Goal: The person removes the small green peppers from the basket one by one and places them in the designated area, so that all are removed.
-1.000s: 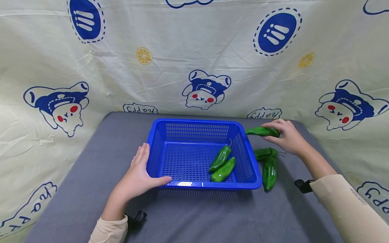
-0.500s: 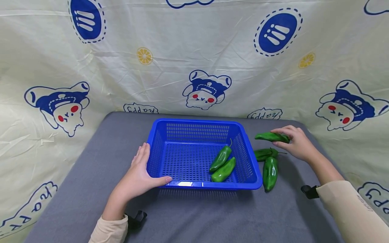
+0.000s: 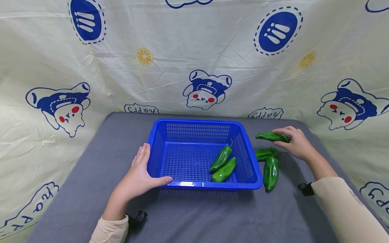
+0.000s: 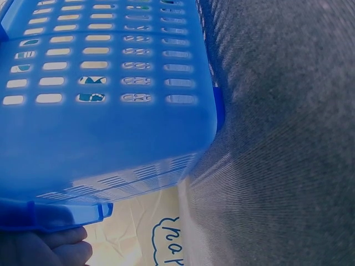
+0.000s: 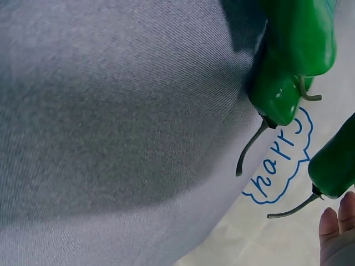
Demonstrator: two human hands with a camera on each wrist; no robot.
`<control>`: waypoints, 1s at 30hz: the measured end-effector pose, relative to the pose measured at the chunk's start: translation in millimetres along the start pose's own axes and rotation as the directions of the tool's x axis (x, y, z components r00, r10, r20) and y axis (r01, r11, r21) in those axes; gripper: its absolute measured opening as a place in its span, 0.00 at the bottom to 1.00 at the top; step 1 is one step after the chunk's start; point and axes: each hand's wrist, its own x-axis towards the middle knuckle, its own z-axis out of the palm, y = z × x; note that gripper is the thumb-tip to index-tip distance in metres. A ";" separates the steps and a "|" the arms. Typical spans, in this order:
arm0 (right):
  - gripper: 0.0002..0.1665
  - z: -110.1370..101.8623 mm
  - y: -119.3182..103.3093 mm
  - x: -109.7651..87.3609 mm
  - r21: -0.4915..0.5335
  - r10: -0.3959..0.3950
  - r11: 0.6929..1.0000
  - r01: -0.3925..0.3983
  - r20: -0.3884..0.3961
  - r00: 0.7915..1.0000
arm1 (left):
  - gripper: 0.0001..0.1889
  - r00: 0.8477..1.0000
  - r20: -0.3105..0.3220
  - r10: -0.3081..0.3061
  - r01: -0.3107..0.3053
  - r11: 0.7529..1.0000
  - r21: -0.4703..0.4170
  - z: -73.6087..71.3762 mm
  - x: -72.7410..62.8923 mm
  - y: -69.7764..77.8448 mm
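A blue plastic basket (image 3: 188,184) stands mid-table with two green peppers (image 3: 221,158) in its right part. My left hand (image 3: 138,175) rests at its near left corner, thumb laid over the front rim and fingers extended along the left side; in the left wrist view, some fingertips (image 4: 72,252) show at the rim. Right of the basket, my right hand (image 3: 293,141) pinches a green pepper (image 3: 268,136) between thumb and fingers, its tip pointing left. The right wrist view shows that pepper's stem end (image 5: 335,166) beside the fingertips.
Two more green peppers, one lying crosswise (image 3: 263,154) and one lengthwise (image 3: 271,173), lie on the grey cloth (image 3: 194,219) just right of the basket. Behind the table hangs a pale printed sheet (image 3: 170,84).
My right hand has drawn the pinched pepper rightward and slightly nearer, away from the basket's right rim; it has barely moved in the last half second. My left hand and the basket stay put.
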 end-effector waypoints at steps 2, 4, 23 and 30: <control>0.24 1.9 2.0 2.4 -0.001 0.000 1.000 0.000 0.001 1.000 | 0.72 1.000 -0.001 -0.004 0.004 1.000 -0.002 -0.4 0.1 0.3; 0.25 4.2 3.9 5.0 -0.003 0.006 1.000 -0.006 0.003 1.000 | 0.72 1.000 0.000 -0.005 0.005 1.000 -0.002 -0.8 -0.1 0.5; 0.27 26.8 16.7 26.1 -0.029 0.114 0.993 -0.112 0.117 0.987 | 0.72 1.000 -0.004 0.010 -0.010 1.000 -0.004 1.4 -0.2 -1.1; 0.28 33.5 17.6 32.4 -0.082 0.169 0.984 -0.156 0.187 0.968 | 0.72 1.000 -0.001 -0.004 0.004 1.000 -0.005 1.6 0.2 -0.7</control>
